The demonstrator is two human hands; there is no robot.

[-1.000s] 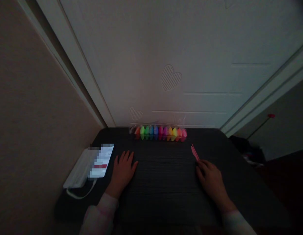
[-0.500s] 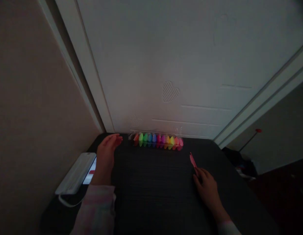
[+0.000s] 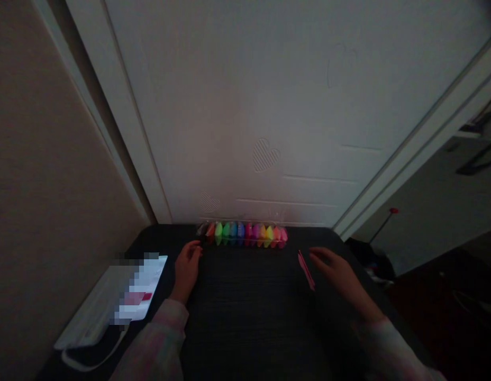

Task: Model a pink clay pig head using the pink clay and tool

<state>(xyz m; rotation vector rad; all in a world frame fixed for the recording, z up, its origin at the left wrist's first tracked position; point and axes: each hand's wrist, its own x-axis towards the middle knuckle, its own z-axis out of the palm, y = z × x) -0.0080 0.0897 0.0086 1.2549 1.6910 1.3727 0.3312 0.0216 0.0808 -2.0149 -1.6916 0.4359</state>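
A long clear plastic pack [image 3: 241, 234] holds a row of small, brightly coloured pieces and lies along the back of the dark table. My left hand [image 3: 187, 268] is by the pack's left end, with its fingers loosely bent and nothing visible in them; I cannot tell whether its fingertips touch the plastic. On the table to the right lies a thin pink tool [image 3: 306, 271], its exact kind too dark to make out. Just right of that tool is my right hand [image 3: 328, 263], open, fingers stretched towards it and holding nothing.
At the left, a white block-like device [image 3: 89, 312] with a white cable [image 3: 92, 366] lies beside a phone with a lit screen [image 3: 150, 286]. A white panel [image 3: 229, 106] with embossed hearts rises behind the dark table [image 3: 245, 312]. Dark items [image 3: 368, 256] lie beyond the right edge.
My right hand has let go of the pink tool, which now lies on the table. My left hand has come lower and closer to the pack's left end. The view has shifted slightly.
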